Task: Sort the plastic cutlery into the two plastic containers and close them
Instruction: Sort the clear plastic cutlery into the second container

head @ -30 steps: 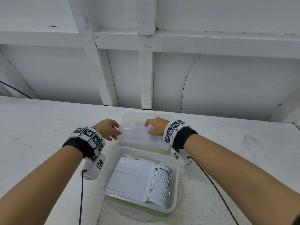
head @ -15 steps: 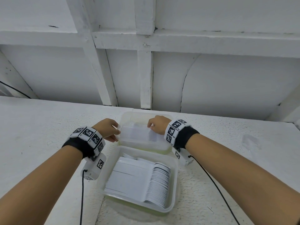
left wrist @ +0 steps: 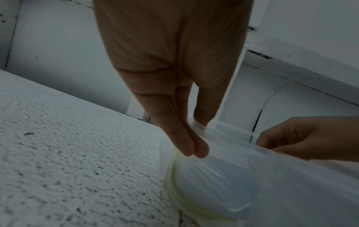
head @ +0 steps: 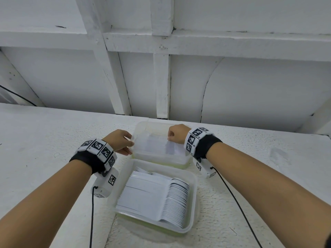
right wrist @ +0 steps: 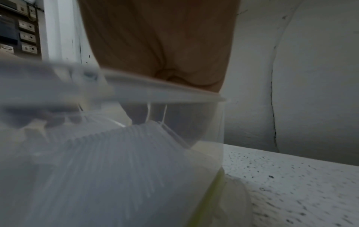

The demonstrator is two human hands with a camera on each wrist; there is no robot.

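Gripping opposite ends of the far container [head: 162,159], the left hand [head: 119,141] and right hand [head: 177,134] risk tilting it; stacked cutlery [head: 161,146] inside may be spilled.

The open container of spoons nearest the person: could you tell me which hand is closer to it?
Left, narrowly. The left hand grips the far container's left edge, just beyond the spoon container's far-left corner; the right hand grips its lid farther back.

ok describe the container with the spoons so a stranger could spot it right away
On the white textured table, two clear plastic containers sit one behind the other. The near container is yours: open, untouched, with a neat row of white spoons, while the far container has both hands on it.
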